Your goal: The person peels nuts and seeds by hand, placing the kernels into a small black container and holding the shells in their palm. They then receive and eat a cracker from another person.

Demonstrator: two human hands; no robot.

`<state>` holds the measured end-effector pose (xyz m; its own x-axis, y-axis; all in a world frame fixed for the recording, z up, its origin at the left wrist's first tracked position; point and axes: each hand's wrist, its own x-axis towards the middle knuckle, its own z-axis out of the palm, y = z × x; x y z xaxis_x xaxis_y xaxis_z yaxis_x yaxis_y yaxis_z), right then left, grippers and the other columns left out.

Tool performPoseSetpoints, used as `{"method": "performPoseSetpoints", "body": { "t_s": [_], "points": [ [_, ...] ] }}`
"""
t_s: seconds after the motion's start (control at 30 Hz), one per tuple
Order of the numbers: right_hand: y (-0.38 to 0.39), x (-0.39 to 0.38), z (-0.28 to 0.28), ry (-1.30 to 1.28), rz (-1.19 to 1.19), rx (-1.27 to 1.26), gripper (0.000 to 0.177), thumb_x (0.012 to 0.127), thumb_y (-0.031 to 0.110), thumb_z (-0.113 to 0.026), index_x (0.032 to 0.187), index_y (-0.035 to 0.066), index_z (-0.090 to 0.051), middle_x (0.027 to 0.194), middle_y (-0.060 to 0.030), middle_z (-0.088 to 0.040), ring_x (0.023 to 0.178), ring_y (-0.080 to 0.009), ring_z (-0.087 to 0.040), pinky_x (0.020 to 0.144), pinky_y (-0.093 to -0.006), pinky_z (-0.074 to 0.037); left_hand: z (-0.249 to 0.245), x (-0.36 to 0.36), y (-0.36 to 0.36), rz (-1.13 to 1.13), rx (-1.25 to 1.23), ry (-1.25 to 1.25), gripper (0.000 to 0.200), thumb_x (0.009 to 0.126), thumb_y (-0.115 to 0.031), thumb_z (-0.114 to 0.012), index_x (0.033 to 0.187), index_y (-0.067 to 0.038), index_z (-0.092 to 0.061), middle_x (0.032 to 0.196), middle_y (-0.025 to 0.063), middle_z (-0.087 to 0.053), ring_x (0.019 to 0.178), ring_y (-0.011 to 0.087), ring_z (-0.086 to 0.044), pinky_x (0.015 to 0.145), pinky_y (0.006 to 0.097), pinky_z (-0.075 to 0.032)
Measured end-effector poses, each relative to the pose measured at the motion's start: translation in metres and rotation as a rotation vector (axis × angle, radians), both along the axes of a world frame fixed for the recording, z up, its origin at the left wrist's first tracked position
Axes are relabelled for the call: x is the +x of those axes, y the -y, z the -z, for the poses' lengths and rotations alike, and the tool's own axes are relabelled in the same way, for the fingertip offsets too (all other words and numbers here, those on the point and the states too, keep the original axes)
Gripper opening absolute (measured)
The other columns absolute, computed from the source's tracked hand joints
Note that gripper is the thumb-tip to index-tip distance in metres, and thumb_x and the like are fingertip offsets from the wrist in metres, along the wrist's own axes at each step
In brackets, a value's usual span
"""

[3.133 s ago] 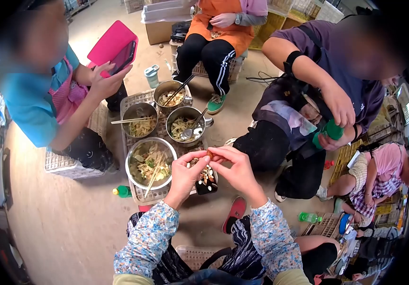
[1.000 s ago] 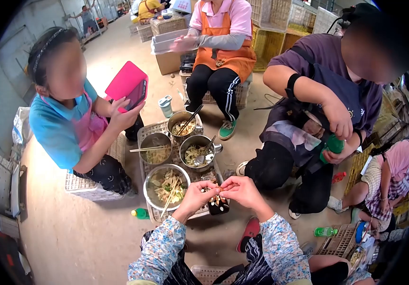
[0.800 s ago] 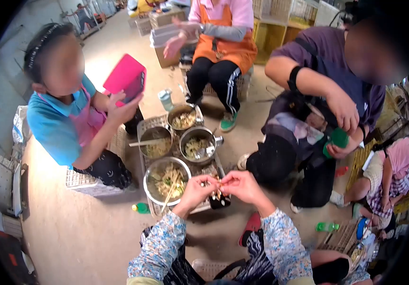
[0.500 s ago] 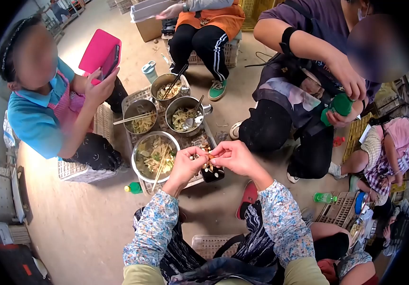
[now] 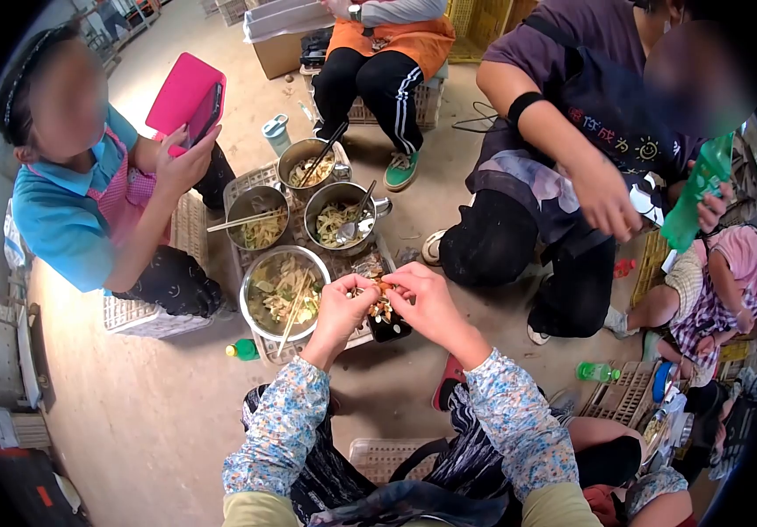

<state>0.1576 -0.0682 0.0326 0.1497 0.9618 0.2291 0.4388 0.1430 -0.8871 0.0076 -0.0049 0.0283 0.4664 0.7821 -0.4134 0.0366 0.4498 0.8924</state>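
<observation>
My left hand (image 5: pixel 343 307) and my right hand (image 5: pixel 428 300) meet over a dark container (image 5: pixel 391 330), fingers pinched together. At their fingertips is something small and orange-brown, too small and covered to name. Whitish and reddish bits of food or shell lie in the dark container. Left of my left hand stands a wide steel bowl (image 5: pixel 245 303) of noodles with chopsticks (image 5: pixel 294 309) in it. A steel mug (image 5: pixel 312 230) of noodles with a spoon (image 5: pixel 349 230) sits just beyond my hands.
Two more noodle bowls, one left (image 5: pixel 236 211) and one farther back (image 5: pixel 285 167), stand on an upturned plastic crate (image 5: pixel 236 256). A green-capped bottle (image 5: pixel 243 349) is beside it. People sit around; one on the left holds a phone (image 5: pixel 203 114), one on the right a green bottle (image 5: pixel 702 193).
The person on the right has lifted the green bottle up and outward and lowered the other hand. The person at the back has drawn a hand in. My hands stay pinched together, shifting only slightly.
</observation>
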Motion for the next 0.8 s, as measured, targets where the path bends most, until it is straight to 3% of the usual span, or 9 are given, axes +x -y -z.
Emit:
{"method": "performPoseSetpoints", "body": {
  "t_s": [0.2, 0.3, 0.37, 0.43, 0.47, 0.53, 0.67, 0.73, 0.8],
  "points": [
    [0.004, -0.008, -0.006, 0.201, 0.049, -0.02, 0.016, 0.079, 0.007, -0.061, 0.094, 0.001, -0.062, 0.087, -0.0167, -0.061, 0.072, -0.0332, -0.062, 0.062, -0.0387, -0.05, 0.0, -0.001, 0.001, 0.023, 0.058, -0.084, 0.009, 0.078, -0.01, -0.065, 0.078, -0.002, -0.061, 0.067, -0.0025, -0.058, 0.053, 0.0004, -0.044, 0.047, 0.0168, -0.034],
    [0.001, -0.01, -0.003, 0.22, 0.068, -0.067, 0.012, 0.078, 0.007, -0.061, 0.089, 0.001, -0.06, 0.085, -0.0161, -0.061, 0.072, -0.0343, -0.061, 0.062, -0.0392, -0.049, 0.004, 0.0, 0.002, 0.023, 0.134, -0.044, 0.011, 0.08, -0.015, -0.065, 0.079, -0.005, -0.06, 0.056, -0.0051, -0.051, 0.043, 0.0003, -0.037, 0.039, 0.017, -0.026],
    [0.001, -0.008, -0.002, 0.204, 0.077, -0.111, 0.01, 0.078, 0.007, -0.061, 0.086, 0.002, -0.059, 0.082, -0.0155, -0.062, 0.07, -0.0346, -0.061, 0.061, -0.0385, -0.049, 0.006, -0.001, 0.002, 0.03, 0.099, -0.116, 0.011, 0.078, -0.009, -0.064, 0.078, 0.001, -0.061, 0.075, 0.001, -0.062, 0.068, 0.0038, -0.051, 0.063, 0.0198, -0.042],
    [-0.005, -0.002, -0.005, 0.131, 0.084, 0.08, 0.012, 0.076, 0.007, -0.062, 0.086, 0.002, -0.058, 0.08, -0.0161, -0.061, 0.067, -0.0331, -0.061, 0.06, -0.036, -0.049, 0.012, -0.003, -0.001, -0.007, 0.097, -0.141, 0.012, 0.079, -0.01, -0.065, 0.079, 0.002, -0.063, 0.073, 0.0006, -0.062, 0.063, 0.0037, -0.05, 0.058, 0.0196, -0.042],
    [-0.007, 0.002, -0.005, 0.051, 0.095, 0.032, 0.011, 0.079, 0.004, -0.062, 0.088, 0.001, -0.058, 0.08, -0.0114, -0.063, 0.066, -0.0213, -0.063, 0.061, -0.0294, -0.049, 0.013, -0.003, -0.003, -0.025, 0.084, -0.157, 0.013, 0.079, -0.01, -0.065, 0.08, 0.002, -0.063, 0.072, 0.0003, -0.062, 0.061, 0.0038, -0.05, 0.056, 0.0194, -0.041],
    [-0.005, 0.004, -0.033, -0.575, 0.082, -0.162, 0.008, 0.083, 0.003, -0.061, 0.089, -0.001, -0.058, 0.083, -0.0052, -0.063, 0.073, -0.0086, -0.06, 0.063, -0.0227, -0.048, 0.02, -0.004, -0.006, -0.05, 0.126, -0.185, 0.014, 0.079, -0.011, -0.065, 0.082, 0.003, -0.064, 0.069, -0.0011, -0.06, 0.058, 0.0032, -0.048, 0.052, 0.0189, -0.039],
    [0.025, 0.008, -0.124, -0.734, -0.179, -0.017, 0.022, 0.085, 0.002, -0.059, 0.105, -0.006, -0.059, 0.092, -0.0055, -0.06, 0.081, -0.0081, -0.056, 0.071, -0.0201, -0.045, 0.022, -0.001, -0.003, -0.073, 0.123, -0.206, 0.017, 0.077, -0.011, -0.067, 0.085, 0.003, -0.066, 0.067, -0.0035, -0.057, 0.056, 0.0015, -0.045, 0.05, 0.0181, -0.036],
    [0.045, 0.015, -0.155, -0.524, -0.314, 0.079, 0.023, 0.081, 0.006, -0.063, 0.102, -0.001, -0.066, 0.092, -0.0086, -0.059, 0.083, -0.014, -0.055, 0.072, -0.0247, -0.043, 0.039, 0.0, -0.005, -0.068, 0.12, -0.205, 0.018, 0.077, -0.01, -0.068, 0.088, 0.003, -0.066, 0.067, -0.004, -0.056, 0.056, 0.0009, -0.045, 0.05, 0.0178, -0.035],
    [0.059, 0.019, -0.162, -0.648, -0.577, 0.187, 0.026, 0.08, 0.009, -0.067, 0.106, 0.004, -0.067, 0.093, -0.0077, -0.058, 0.081, -0.015, -0.056, 0.069, -0.024, -0.044, 0.041, 0.0, -0.006, -0.074, 0.102, -0.221, 0.02, 0.078, -0.009, -0.068, 0.095, 0.001, -0.067, 0.074, -0.0015, -0.062, 0.058, 0.002, -0.048, 0.05, 0.0169, -0.038]
  ]
}}
